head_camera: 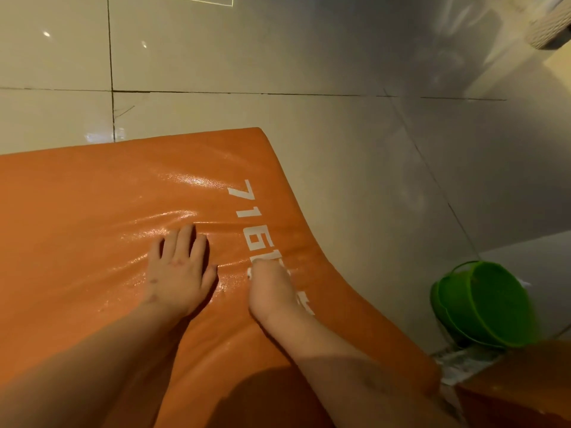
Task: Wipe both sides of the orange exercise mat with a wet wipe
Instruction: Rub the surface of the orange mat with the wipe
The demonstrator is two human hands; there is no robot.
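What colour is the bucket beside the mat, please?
The bucket is bright green, seen best in the head view.

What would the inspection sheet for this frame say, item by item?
Surface: tiled floor, glossy, dark grout lines.
Job's things: orange mat lying on the floor, wet sheen near the hands; wet wipe, only a white corner showing.
Clutter: green bucket beside the mat's right edge; white sheet below it.
Hands: left hand flat on the mat; right hand curled round the wet wipe.
Cables: nothing seen.
Surroundings: pale woven object top right, cut off.
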